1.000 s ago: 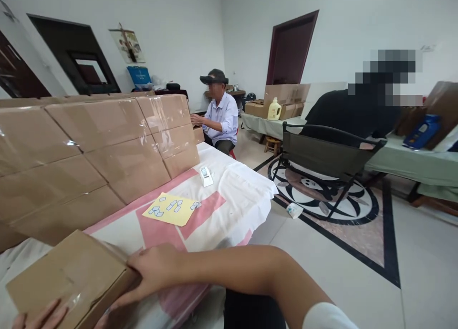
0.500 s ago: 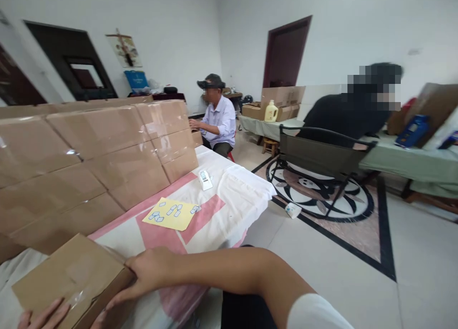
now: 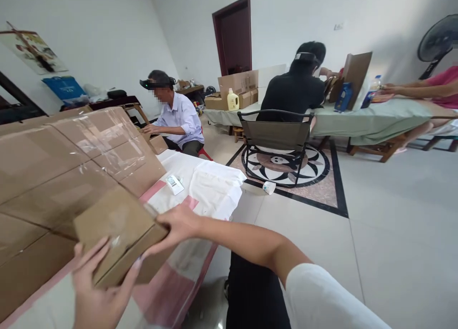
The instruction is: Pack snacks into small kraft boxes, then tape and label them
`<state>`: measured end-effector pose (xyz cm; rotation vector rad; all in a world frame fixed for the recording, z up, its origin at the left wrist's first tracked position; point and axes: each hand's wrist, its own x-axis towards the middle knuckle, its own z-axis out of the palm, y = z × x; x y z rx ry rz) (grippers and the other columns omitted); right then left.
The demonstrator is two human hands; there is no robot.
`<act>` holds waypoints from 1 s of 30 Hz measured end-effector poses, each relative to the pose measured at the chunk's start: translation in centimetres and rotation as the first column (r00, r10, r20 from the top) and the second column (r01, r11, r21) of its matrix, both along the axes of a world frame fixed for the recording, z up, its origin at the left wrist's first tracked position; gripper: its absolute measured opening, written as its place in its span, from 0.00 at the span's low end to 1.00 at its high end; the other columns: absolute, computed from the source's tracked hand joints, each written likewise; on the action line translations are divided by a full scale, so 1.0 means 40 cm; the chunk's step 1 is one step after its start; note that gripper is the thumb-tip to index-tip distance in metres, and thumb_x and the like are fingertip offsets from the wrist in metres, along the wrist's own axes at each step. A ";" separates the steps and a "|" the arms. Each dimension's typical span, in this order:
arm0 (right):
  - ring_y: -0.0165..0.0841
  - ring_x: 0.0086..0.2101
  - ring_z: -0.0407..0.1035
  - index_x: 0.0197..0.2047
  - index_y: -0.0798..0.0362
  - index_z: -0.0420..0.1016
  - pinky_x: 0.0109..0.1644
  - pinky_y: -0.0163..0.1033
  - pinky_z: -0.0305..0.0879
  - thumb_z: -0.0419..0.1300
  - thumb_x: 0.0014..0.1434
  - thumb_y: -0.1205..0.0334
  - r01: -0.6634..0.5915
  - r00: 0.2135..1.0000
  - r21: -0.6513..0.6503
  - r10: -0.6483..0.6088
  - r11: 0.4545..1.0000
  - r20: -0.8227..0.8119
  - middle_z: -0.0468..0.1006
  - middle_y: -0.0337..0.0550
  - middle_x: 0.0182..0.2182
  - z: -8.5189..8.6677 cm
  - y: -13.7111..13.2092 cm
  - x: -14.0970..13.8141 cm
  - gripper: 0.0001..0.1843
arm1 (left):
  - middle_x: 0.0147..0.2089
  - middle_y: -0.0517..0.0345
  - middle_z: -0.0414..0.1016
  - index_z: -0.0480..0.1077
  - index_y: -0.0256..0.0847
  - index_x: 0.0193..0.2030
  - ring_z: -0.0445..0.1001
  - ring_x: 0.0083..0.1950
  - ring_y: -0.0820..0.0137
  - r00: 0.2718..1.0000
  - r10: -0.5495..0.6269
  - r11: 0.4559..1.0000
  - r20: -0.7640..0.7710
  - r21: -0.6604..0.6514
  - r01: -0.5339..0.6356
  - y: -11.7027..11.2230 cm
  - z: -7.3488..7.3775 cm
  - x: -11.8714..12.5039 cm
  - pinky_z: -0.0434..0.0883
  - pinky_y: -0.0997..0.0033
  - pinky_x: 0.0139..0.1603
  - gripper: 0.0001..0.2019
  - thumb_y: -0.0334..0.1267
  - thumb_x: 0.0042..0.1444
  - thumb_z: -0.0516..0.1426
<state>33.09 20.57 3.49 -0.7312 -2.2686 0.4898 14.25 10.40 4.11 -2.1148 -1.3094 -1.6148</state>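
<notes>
Between my two hands is a brown cardboard box (image 3: 116,221) with clear tape on its top, tilted over the table. My left hand (image 3: 100,286) grips its near left side, fingers on the top and thumb along the front. Around the right end wraps my right hand (image 3: 177,229). Directly behind the box rises a stack of taped cardboard cartons (image 3: 96,176). A small white packet or card (image 3: 174,185) lies on the cloth-covered table (image 3: 211,181) beyond my right hand.
A person in a light shirt (image 3: 182,119) sits past the table's far end. Another in black (image 3: 286,90) sits on a folding chair (image 3: 275,133) at a green-covered table (image 3: 379,119). A white paper cup or roll (image 3: 269,188) lies on the floor. A fan (image 3: 438,40) stands far right.
Both hands have lifted the box and carried it forward and right. My view has swung right, showing more of the room. The yellow sheet on the table is now hidden.
</notes>
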 end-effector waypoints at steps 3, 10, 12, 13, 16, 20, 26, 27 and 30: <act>0.26 0.24 0.57 0.24 0.49 0.54 0.29 0.34 0.50 0.67 0.44 0.28 0.211 0.952 0.040 -0.196 0.977 -0.236 0.59 0.30 0.20 0.017 0.077 0.128 0.37 | 0.64 0.47 0.66 0.62 0.48 0.65 0.63 0.70 0.52 0.987 -0.142 0.987 -0.068 0.069 0.147 0.156 0.058 0.115 0.45 0.35 0.79 0.33 0.42 0.53 0.66; 0.29 0.28 0.57 0.32 0.49 0.56 0.32 0.35 0.52 0.66 0.53 0.36 0.589 0.703 -0.176 -0.607 0.789 -0.371 0.61 0.32 0.27 -0.091 0.234 0.279 0.29 | 0.66 0.44 0.64 0.59 0.45 0.61 0.51 0.76 0.52 0.943 -0.329 0.939 -0.043 -0.123 0.321 0.522 -0.049 0.286 0.48 0.36 0.77 0.26 0.44 0.59 0.62; 0.33 0.32 0.61 0.36 0.49 0.58 0.36 0.37 0.58 0.64 0.56 0.44 0.639 0.647 -0.250 -0.684 0.727 -0.335 0.64 0.36 0.32 -0.154 0.275 0.270 0.22 | 0.63 0.42 0.65 0.59 0.44 0.59 0.56 0.74 0.52 0.947 -0.320 0.940 -0.035 -0.139 0.312 0.580 -0.119 0.306 0.47 0.33 0.77 0.24 0.44 0.60 0.61; 0.35 0.35 0.63 0.38 0.50 0.58 0.39 0.39 0.61 0.62 0.57 0.47 0.653 0.634 -0.271 -0.706 0.708 -0.317 0.65 0.39 0.34 -0.184 0.295 0.259 0.19 | 0.62 0.41 0.66 0.59 0.43 0.59 0.57 0.74 0.51 0.951 -0.308 0.943 -0.027 -0.140 0.302 0.600 -0.151 0.310 0.45 0.32 0.77 0.23 0.44 0.60 0.61; 0.41 0.45 0.65 0.44 0.52 0.61 0.50 0.48 0.66 0.59 0.59 0.52 0.655 0.623 -0.290 -0.716 0.698 -0.315 0.68 0.47 0.42 -0.257 0.347 0.217 0.16 | 0.63 0.40 0.64 0.58 0.42 0.58 0.53 0.75 0.50 0.964 -0.264 0.955 -0.001 -0.139 0.262 0.645 -0.215 0.302 0.40 0.29 0.77 0.22 0.43 0.61 0.60; 0.46 0.56 0.62 0.59 0.57 0.60 0.62 0.54 0.61 0.56 0.63 0.51 0.671 0.554 -0.345 -0.753 0.656 -0.355 0.68 0.58 0.54 -0.304 0.390 0.152 0.27 | 0.65 0.41 0.63 0.59 0.43 0.59 0.43 0.78 0.49 0.967 -0.255 0.954 -0.005 -0.164 0.251 0.700 -0.225 0.284 0.45 0.30 0.77 0.23 0.42 0.60 0.61; 0.51 0.64 0.55 0.70 0.60 0.52 0.66 0.60 0.54 0.50 0.67 0.51 0.769 0.447 -0.332 -0.830 0.547 -0.333 0.63 0.64 0.63 -0.340 0.400 0.093 0.34 | 0.66 0.43 0.63 0.57 0.44 0.61 0.38 0.79 0.51 0.974 -0.226 0.956 -0.032 -0.197 0.216 0.782 -0.238 0.283 0.50 0.37 0.77 0.25 0.41 0.61 0.61; 0.51 0.63 0.56 0.70 0.60 0.53 0.66 0.60 0.54 0.50 0.67 0.51 0.773 0.447 -0.328 -0.832 0.544 -0.328 0.63 0.64 0.62 -0.343 0.401 0.092 0.33 | 0.66 0.44 0.63 0.57 0.44 0.61 0.38 0.79 0.52 0.975 -0.221 0.956 -0.034 -0.205 0.209 0.807 -0.239 0.281 0.50 0.38 0.77 0.25 0.41 0.60 0.61; 0.52 0.61 0.59 0.68 0.59 0.57 0.64 0.60 0.56 0.50 0.67 0.52 0.782 0.464 -0.327 -0.846 0.530 -0.263 0.66 0.63 0.59 -0.343 0.405 0.092 0.31 | 0.65 0.41 0.64 0.58 0.44 0.60 0.44 0.78 0.51 0.983 -0.184 0.955 -0.019 -0.241 0.174 0.918 -0.211 0.268 0.46 0.36 0.78 0.25 0.41 0.60 0.62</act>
